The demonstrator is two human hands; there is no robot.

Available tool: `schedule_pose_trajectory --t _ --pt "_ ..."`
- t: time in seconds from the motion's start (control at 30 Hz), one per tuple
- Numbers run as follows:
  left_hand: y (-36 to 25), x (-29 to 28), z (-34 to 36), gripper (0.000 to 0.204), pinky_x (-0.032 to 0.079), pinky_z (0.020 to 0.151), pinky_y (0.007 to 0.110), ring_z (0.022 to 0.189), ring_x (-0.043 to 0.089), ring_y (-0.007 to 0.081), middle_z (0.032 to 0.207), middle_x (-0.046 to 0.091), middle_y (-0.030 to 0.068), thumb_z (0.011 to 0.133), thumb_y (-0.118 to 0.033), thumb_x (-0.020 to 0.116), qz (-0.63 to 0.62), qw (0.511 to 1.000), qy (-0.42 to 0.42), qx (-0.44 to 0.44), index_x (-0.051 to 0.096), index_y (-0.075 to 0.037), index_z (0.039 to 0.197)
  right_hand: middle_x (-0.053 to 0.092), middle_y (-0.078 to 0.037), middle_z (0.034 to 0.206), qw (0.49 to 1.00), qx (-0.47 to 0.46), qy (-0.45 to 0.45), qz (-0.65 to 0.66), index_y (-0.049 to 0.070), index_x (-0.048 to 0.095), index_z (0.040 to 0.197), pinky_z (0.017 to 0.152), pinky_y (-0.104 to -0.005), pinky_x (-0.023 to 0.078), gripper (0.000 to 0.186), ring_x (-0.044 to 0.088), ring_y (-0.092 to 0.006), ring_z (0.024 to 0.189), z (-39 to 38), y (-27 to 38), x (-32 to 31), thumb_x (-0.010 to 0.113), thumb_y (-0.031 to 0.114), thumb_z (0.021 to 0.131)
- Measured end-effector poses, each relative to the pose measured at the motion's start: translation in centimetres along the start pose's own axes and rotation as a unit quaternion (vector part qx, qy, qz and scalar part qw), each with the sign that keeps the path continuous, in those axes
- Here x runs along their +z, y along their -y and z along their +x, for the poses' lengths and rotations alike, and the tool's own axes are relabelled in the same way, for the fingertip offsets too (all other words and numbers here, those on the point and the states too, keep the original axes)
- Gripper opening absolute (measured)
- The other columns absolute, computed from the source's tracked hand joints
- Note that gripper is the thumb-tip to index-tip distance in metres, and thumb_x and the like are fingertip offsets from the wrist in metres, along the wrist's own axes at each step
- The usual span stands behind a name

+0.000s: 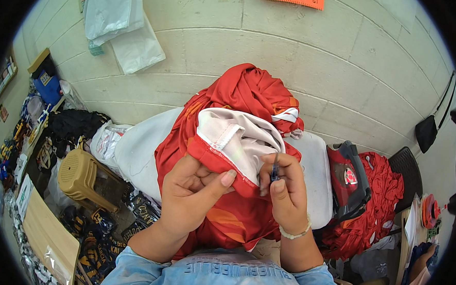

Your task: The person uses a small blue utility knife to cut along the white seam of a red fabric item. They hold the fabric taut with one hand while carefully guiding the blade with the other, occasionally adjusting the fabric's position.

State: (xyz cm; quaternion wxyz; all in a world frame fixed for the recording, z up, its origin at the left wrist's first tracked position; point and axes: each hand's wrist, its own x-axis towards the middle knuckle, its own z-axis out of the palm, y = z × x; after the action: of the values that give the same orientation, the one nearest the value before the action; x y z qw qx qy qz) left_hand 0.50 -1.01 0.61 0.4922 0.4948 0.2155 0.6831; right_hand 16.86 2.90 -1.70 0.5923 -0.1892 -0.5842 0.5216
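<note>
Pinching red hem of white-lined garment in left fingers, above bunched red cloth on white counter. Holding small dark blue tool in right fingers, close beside hem's right end; unable to tell whether touching.

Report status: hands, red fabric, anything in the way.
Left hand pinching red hem. Right hand gripping small dark tool beside it. Red fabric bunched on white table, pale inside exposed. No obstruction visible at hem.

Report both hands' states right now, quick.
Left hand: closed, thumb and fingers pinching the red fabric edge.
Right hand: closed around a small dark-blue tool, probably snips.
</note>
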Motion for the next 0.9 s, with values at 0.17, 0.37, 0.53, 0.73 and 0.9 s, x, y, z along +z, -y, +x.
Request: schedule_pose_trajectory --t 0.17,0.37,0.53,0.73,0.9 --pt "0.4 0.2 0.2 0.035 0.049 0.083 0.028 0.100 0.059 0.0178 0.110 0.059 0.0162 0.087 0.005 0.054 0.008 0.999 -0.037 0.015 0.044 0.008 0.120 0.049 0.002 0.067 0.961 -0.064 0.071 -0.259 0.004 0.054 0.080 0.051 -0.0204 0.034 0.024 0.041 -0.0049 0.057 -0.2 0.4 -0.9 0.076 0.011 0.072" --pt "-0.1 -1.1 0.5 0.040 0.054 0.081 0.034 0.099 0.061 0.0225 0.110 0.059 0.0173 0.087 -0.001 0.054 0.063 0.998 -0.015 0.007 0.041 0.007 0.124 0.048 0.002 0.061 0.966 -0.008 0.030 -0.258 0.004 0.054 0.074 0.048 -0.0210 0.033 0.020 0.038 -0.0048 0.054 -0.6 0.7 -1.0 0.073 0.004 0.073" --pt "-0.3 -0.9 0.2 0.039 0.053 0.083 0.036 0.102 0.059 0.0248 0.114 0.057 0.0179 0.090 -0.004 0.049 0.011 1.000 -0.018 -0.006 0.039 0.007 0.126 0.047 0.003 0.060 0.972 -0.009 -0.002 -0.235 0.004 0.054 0.074 0.048 -0.0208 0.032 0.020 0.037 -0.0043 0.054 -0.6 0.6 -1.1 0.074 0.005 0.073" --pt "-0.4 -0.9 0.5 0.037 0.052 0.085 0.037 0.104 0.059 0.0256 0.116 0.055 0.0177 0.091 -0.005 0.049 -0.047 0.998 -0.032 0.001 0.041 0.007 0.126 0.048 0.002 0.061 0.965 -0.002 0.037 -0.261 0.004 0.055 0.075 0.048 -0.0211 0.032 0.020 0.037 -0.0046 0.054 -0.6 0.9 -1.7 0.075 0.006 0.073" --pt "0.0 -1.1 0.6 0.037 0.049 0.079 0.030 0.094 0.059 0.0164 0.110 0.058 0.0129 0.089 -0.003 0.053 0.021 1.000 -0.009 0.014 0.044 0.006 0.124 0.051 -0.002 0.068 0.986 -0.019 0.018 -0.165 0.003 0.053 0.087 0.050 -0.0217 0.035 0.026 0.042 -0.0073 0.057 -0.4 1.1 -1.2 0.074 0.009 0.073"
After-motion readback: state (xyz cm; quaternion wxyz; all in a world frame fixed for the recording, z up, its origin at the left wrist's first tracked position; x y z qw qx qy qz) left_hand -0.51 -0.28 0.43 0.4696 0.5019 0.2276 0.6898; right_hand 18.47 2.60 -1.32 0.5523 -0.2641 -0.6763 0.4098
